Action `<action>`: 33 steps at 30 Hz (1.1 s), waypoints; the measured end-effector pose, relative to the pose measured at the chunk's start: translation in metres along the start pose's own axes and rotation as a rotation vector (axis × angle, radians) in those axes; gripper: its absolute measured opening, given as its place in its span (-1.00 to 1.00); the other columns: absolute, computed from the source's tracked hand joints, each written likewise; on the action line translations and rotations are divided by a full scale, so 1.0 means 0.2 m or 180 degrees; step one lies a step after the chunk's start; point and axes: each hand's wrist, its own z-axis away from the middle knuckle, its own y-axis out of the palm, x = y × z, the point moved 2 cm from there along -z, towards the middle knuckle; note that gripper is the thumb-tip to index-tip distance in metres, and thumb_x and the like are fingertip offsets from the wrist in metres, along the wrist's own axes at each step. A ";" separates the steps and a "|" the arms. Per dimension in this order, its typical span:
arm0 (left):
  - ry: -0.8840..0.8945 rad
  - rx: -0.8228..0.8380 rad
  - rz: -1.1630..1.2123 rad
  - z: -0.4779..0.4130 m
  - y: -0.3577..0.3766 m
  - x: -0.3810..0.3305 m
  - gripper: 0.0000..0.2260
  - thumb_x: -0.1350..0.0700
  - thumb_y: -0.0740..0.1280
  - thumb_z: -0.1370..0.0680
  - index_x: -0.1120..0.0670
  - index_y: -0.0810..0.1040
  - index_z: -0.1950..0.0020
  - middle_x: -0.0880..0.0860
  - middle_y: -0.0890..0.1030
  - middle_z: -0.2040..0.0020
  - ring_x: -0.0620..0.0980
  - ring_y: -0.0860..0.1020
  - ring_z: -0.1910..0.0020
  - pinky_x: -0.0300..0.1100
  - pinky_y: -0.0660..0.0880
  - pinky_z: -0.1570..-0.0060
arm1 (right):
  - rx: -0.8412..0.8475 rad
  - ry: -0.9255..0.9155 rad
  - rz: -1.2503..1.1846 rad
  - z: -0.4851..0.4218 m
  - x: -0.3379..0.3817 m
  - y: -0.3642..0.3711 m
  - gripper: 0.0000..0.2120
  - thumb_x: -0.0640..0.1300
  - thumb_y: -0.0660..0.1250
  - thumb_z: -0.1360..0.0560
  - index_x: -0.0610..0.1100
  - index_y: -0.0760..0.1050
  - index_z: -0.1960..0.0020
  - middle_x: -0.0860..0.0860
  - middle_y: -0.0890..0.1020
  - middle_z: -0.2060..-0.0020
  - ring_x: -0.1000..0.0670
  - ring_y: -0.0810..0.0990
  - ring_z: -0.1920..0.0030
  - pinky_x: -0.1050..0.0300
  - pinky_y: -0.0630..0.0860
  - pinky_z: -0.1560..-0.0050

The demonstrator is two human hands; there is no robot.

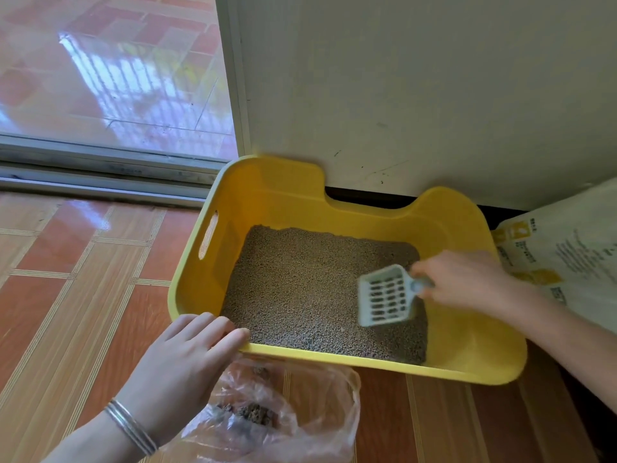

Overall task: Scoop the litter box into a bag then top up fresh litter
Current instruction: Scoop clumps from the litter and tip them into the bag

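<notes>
A: Where is room around the litter box [283, 195]?
B: Leftward, over bare floor [66, 295] — the wall [434, 95] blocks the far side, the litter sack [574, 248] crowds the right, the plastic bag [317, 396] lies just beside the near rim.
A: Inside?
B: The left half lies open; the scoop [385, 297] hangs over the right.

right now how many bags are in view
2: a clear plastic bag on the floor in front of the yellow litter box, and a white printed sack right of it, partly out of frame.
</notes>
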 end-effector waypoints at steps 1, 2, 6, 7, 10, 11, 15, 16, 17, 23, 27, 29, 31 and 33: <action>-0.0001 0.0013 -0.0003 0.00 0.00 0.00 -0.79 0.09 0.07 -0.53 0.01 0.44 -0.07 -0.04 0.54 0.15 0.03 0.53 0.23 -0.15 0.31 0.09 | -0.0090 -0.0118 -0.0269 -0.03 0.05 0.00 -0.81 -0.02 0.17 -0.56 0.10 0.49 -0.13 0.12 0.54 0.33 0.12 0.48 0.39 0.28 0.43 0.37; -0.0009 0.0026 -0.0001 0.01 0.00 0.00 -0.79 0.09 0.07 -0.53 0.01 0.44 -0.09 -0.04 0.55 0.14 0.03 0.53 0.23 -0.15 0.31 0.09 | -0.0209 -0.0266 -0.0477 -0.08 0.12 -0.01 -0.80 -0.02 0.17 -0.56 0.09 0.48 -0.14 0.13 0.53 0.35 0.13 0.45 0.42 0.29 0.39 0.41; -0.0020 -0.0055 -0.0005 0.00 -0.01 -0.01 -0.74 0.06 -0.03 -0.59 0.01 0.43 -0.10 -0.04 0.56 0.13 0.01 0.52 0.20 -0.14 0.32 0.06 | -0.0424 -0.0663 -0.1012 -0.32 0.37 0.01 -0.75 -0.03 0.20 -0.55 0.08 0.47 -0.21 0.13 0.55 0.32 0.14 0.42 0.44 0.27 0.28 0.43; -0.0010 -0.0084 -0.0013 0.00 -0.01 -0.01 -0.73 0.06 -0.05 -0.60 0.01 0.43 -0.10 -0.04 0.56 0.13 0.00 0.51 0.19 -0.15 0.32 0.06 | -0.0381 -0.0661 -0.1123 -0.37 0.40 0.01 -0.73 -0.01 0.20 -0.55 0.07 0.46 -0.23 0.13 0.55 0.31 0.14 0.42 0.43 0.26 0.27 0.43; -0.0020 -0.0144 -0.0019 0.00 -0.01 -0.02 -0.73 0.07 -0.04 -0.60 0.02 0.44 -0.10 -0.03 0.55 0.14 -0.01 0.47 0.19 -0.16 0.32 0.07 | -0.0329 -0.0491 -0.1061 -0.47 0.37 0.05 -0.69 0.01 0.22 -0.54 0.09 0.44 -0.28 0.10 0.58 0.26 0.11 0.41 0.42 0.23 0.27 0.45; -0.0022 -0.0168 -0.0026 0.00 -0.01 -0.02 -0.72 0.07 -0.05 -0.61 0.02 0.44 -0.10 -0.03 0.55 0.14 0.00 0.46 0.18 -0.16 0.32 0.08 | -0.0303 -0.0428 -0.1059 -0.48 0.32 0.06 -0.69 -0.01 0.22 -0.54 0.09 0.44 -0.28 0.09 0.58 0.27 0.11 0.40 0.44 0.25 0.29 0.46; -0.0015 -0.0190 -0.0091 0.01 0.00 -0.01 -0.73 0.08 -0.02 -0.60 0.03 0.44 -0.11 -0.02 0.55 0.13 0.01 0.44 0.16 -0.14 0.32 0.09 | -0.0140 0.0028 -0.1252 -0.42 0.08 0.08 -0.73 -0.08 0.22 -0.55 -0.01 0.49 -0.23 0.03 0.57 0.28 0.11 0.38 0.46 0.30 0.32 0.48; -0.0018 -0.0185 -0.0087 0.01 0.00 -0.01 -0.75 0.09 0.00 -0.58 0.03 0.44 -0.11 -0.02 0.54 0.13 0.02 0.45 0.17 -0.14 0.32 0.09 | -0.0105 0.0205 -0.1180 -0.39 0.02 0.08 -0.75 -0.08 0.22 -0.55 -0.01 0.50 -0.21 0.04 0.55 0.31 0.11 0.38 0.46 0.30 0.31 0.48; -0.0022 -0.0183 -0.0076 0.00 0.00 -0.01 -0.75 0.09 0.01 -0.58 0.03 0.44 -0.11 -0.02 0.54 0.14 0.02 0.46 0.18 -0.14 0.32 0.10 | -0.0100 0.0374 -0.1023 -0.36 -0.05 0.07 -0.78 -0.06 0.21 -0.55 0.00 0.51 -0.17 0.05 0.51 0.35 0.11 0.37 0.46 0.30 0.30 0.49; -0.0001 -0.0098 0.0020 -0.01 -0.01 -0.01 -0.74 0.06 -0.02 -0.60 0.04 0.43 -0.11 -0.01 0.55 0.15 0.05 0.52 0.23 -0.14 0.31 0.12 | -0.0345 0.0849 0.0267 -0.22 -0.26 0.06 -0.72 -0.04 0.13 -0.56 -0.07 0.39 0.31 0.04 0.44 0.37 0.06 0.41 0.38 0.20 0.28 0.42; 0.0000 -0.0022 0.0020 -0.01 -0.01 -0.02 -0.78 0.10 0.10 -0.50 0.04 0.43 -0.10 -0.01 0.56 0.16 0.07 0.54 0.24 -0.13 0.30 0.12 | -0.0273 0.0853 0.0292 -0.15 -0.22 0.08 -0.69 -0.03 0.11 -0.57 -0.07 0.37 0.32 0.04 0.43 0.39 0.07 0.41 0.40 0.20 0.30 0.45; -0.0014 0.0008 0.0012 -0.01 -0.01 -0.02 -0.78 0.11 0.10 -0.50 0.05 0.43 -0.09 0.00 0.56 0.16 0.07 0.53 0.25 -0.13 0.30 0.13 | 0.0005 0.0888 0.0266 -0.12 -0.20 0.10 -0.72 0.01 0.11 -0.57 -0.08 0.39 0.25 0.05 0.45 0.35 0.07 0.43 0.37 0.20 0.33 0.43; -0.0033 0.0056 0.0000 -0.01 -0.02 -0.02 -0.78 0.12 0.10 -0.50 0.05 0.43 -0.09 0.00 0.55 0.17 0.06 0.52 0.25 -0.14 0.30 0.13 | 0.0107 0.0930 0.0355 -0.09 -0.20 0.10 -0.74 0.02 0.11 -0.57 -0.05 0.39 0.23 0.06 0.45 0.34 0.09 0.43 0.36 0.20 0.32 0.42; -0.0055 0.0076 -0.0020 -0.01 -0.04 -0.02 -0.79 0.13 0.10 -0.49 0.05 0.42 -0.09 0.00 0.55 0.17 0.07 0.52 0.26 -0.13 0.29 0.14 | 0.0121 0.0907 0.0520 -0.06 -0.20 0.07 -0.73 0.01 0.12 -0.57 -0.03 0.37 0.28 0.07 0.43 0.35 0.10 0.41 0.37 0.21 0.31 0.43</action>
